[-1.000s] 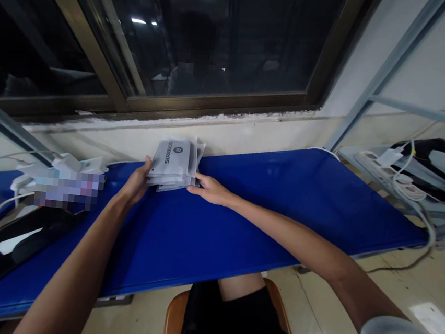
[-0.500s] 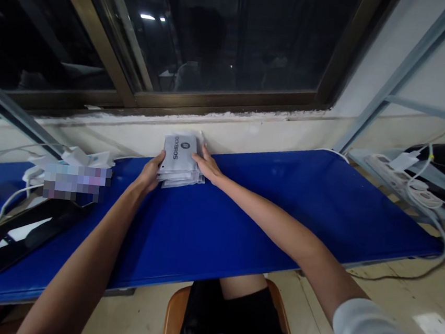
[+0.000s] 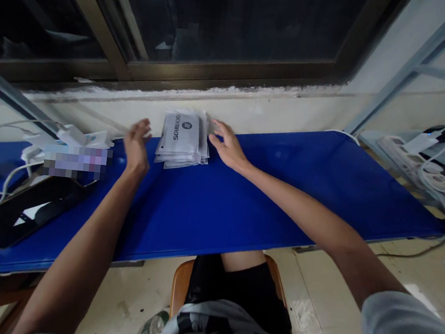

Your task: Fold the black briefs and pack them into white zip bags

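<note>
Lettering [image 3: 177, 128] on the packet stack [image 3: 189, 140] ran away from the window [image 3: 255, 28], probably along its long axis; left hand [image 3: 136, 144] and right hand [image 3: 229, 146] flanked it, unclasped, palms inward.

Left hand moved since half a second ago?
Yes. Against the window frame, the left hand has shifted left, now apart from the packet stack.

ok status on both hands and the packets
Left hand, right hand: grip open on both. Grey flat plastic packets: stacked between hands on long blue table. Nothing visibly blocking either hand.
</note>
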`<state>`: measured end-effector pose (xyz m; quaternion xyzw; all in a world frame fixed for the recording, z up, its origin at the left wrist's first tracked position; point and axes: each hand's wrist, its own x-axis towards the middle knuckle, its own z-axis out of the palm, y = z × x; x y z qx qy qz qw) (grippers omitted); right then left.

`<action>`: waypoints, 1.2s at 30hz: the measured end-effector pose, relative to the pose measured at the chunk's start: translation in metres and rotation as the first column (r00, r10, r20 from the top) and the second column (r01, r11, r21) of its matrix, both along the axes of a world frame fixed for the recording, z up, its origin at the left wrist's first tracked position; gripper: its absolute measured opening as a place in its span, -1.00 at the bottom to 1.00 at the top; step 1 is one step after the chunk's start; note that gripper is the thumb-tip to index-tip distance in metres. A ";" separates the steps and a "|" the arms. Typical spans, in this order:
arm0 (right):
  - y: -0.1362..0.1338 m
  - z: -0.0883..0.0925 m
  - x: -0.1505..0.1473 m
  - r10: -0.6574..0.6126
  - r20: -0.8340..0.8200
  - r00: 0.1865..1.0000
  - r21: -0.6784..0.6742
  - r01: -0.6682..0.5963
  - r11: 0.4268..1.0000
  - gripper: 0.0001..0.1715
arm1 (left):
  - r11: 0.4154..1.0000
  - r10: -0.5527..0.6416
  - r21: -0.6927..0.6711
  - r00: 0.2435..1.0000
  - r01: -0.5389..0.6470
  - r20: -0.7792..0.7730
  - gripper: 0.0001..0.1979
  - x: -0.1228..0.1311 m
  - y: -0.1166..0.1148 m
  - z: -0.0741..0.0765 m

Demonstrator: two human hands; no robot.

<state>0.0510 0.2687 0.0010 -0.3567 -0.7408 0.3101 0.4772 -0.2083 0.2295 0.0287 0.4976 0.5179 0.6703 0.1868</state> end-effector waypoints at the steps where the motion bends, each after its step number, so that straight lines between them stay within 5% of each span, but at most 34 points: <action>1: -0.008 0.001 0.020 -0.019 0.030 0.999 0.133 0.015 0.991 -0.42 | 0.980 0.138 0.160 0.985 -0.121 -0.103 -0.76 0.004 -0.008 0.003; 3: -0.024 0.004 0.062 -0.069 0.145 0.987 0.378 0.009 0.926 -0.58 | 0.887 0.325 0.428 0.892 -0.172 -0.316 -0.84 0.023 -0.027 0.008; 4: -0.032 0.006 0.081 -0.108 0.223 0.969 0.485 -0.013 0.875 -0.62 | 0.861 0.342 0.501 0.832 -0.090 -0.438 -0.86 0.037 -0.038 0.009; 6: -0.044 0.010 0.109 -0.209 0.340 0.917 0.645 -0.066 0.761 -0.68 | 0.842 0.210 0.489 0.696 0.228 -0.687 -0.85 0.070 -0.059 0.009; 8: -0.052 0.014 0.119 -0.273 0.362 0.891 0.743 -0.099 0.662 -0.72 | 0.804 0.051 0.318 0.474 0.503 -0.879 -0.85 0.100 -0.074 0.006; 11: -0.069 0.014 0.108 -0.226 0.357 0.906 0.805 -0.175 0.567 -0.75 | 0.781 -0.003 0.191 0.309 0.594 -0.951 -0.86 0.121 -0.082 -0.003; 14: -0.089 0.009 0.089 -0.151 0.487 0.860 0.778 -0.349 0.523 -0.77 | 0.803 -0.026 0.178 0.332 0.568 -0.943 -0.84 0.115 -0.081 -0.011; 17: -0.101 0.003 0.081 -0.163 0.591 0.790 0.725 -0.432 0.537 -0.67 | 0.843 -0.092 0.141 0.396 0.520 -0.914 -0.82 0.106 -0.079 -0.012; 25: -0.088 0.012 0.093 -0.206 0.461 0.863 0.686 -0.199 0.699 -0.67 | 0.827 -0.263 -0.014 0.363 0.562 -0.894 -0.74 0.110 -0.088 -0.012; 36: -0.092 0.018 0.090 -0.222 0.378 0.899 0.697 -0.119 0.707 -0.61 | 0.875 -0.287 -0.011 0.501 0.484 -0.816 -0.82 0.099 -0.077 -0.011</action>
